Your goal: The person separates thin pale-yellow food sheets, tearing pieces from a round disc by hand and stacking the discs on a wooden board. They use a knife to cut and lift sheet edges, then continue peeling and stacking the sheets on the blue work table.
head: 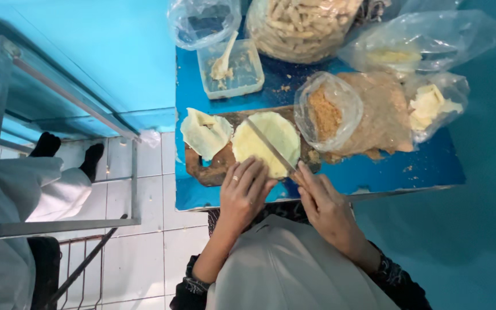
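Note:
A round pale dough sheet lies on a dark wooden cutting board on a blue table. My left hand presses flat on the sheet's near edge. My right hand grips the handle of a knife, whose blade lies diagonally across the round sheet. A second, folded piece of dough rests on the board's left end.
Behind the board stand a clear plastic tub with a spoon, several plastic bags of crumbs, dough pieces and stick-shaped snacks. Another person in white sits at left by a metal-framed glass case.

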A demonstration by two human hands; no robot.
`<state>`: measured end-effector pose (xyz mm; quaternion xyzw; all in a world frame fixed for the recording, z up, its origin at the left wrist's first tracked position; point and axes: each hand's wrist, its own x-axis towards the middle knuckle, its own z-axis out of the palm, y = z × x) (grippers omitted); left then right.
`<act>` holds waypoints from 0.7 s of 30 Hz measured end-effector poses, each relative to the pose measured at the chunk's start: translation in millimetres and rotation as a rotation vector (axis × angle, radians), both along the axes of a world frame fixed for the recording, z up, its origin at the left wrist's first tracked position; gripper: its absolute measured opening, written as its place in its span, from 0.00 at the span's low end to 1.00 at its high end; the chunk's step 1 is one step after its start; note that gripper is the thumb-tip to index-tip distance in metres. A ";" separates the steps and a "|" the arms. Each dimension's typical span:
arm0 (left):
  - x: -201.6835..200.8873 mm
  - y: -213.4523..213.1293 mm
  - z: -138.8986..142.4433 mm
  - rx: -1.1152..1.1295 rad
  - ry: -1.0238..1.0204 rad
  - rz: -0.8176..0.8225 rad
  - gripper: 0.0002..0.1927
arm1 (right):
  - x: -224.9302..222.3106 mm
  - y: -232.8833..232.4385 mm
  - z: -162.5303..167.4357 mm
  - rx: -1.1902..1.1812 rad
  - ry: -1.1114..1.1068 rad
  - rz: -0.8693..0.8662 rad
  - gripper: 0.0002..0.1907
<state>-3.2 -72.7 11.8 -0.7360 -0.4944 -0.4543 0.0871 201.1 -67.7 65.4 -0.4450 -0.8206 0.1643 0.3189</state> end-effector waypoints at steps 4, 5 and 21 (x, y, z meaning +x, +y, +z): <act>2.6 -2.1 0.4 -0.013 -0.016 0.011 0.15 | 0.5 3.7 -7.5 0.049 -0.047 -0.025 0.28; 3.0 -2.2 0.6 -0.017 -0.012 0.012 0.15 | 0.9 3.2 -8.3 0.026 -0.068 -0.034 0.29; -31.2 -5.6 30.5 -0.260 -0.349 -0.072 0.14 | -3.1 -1.5 -14.1 0.013 -0.167 0.057 0.31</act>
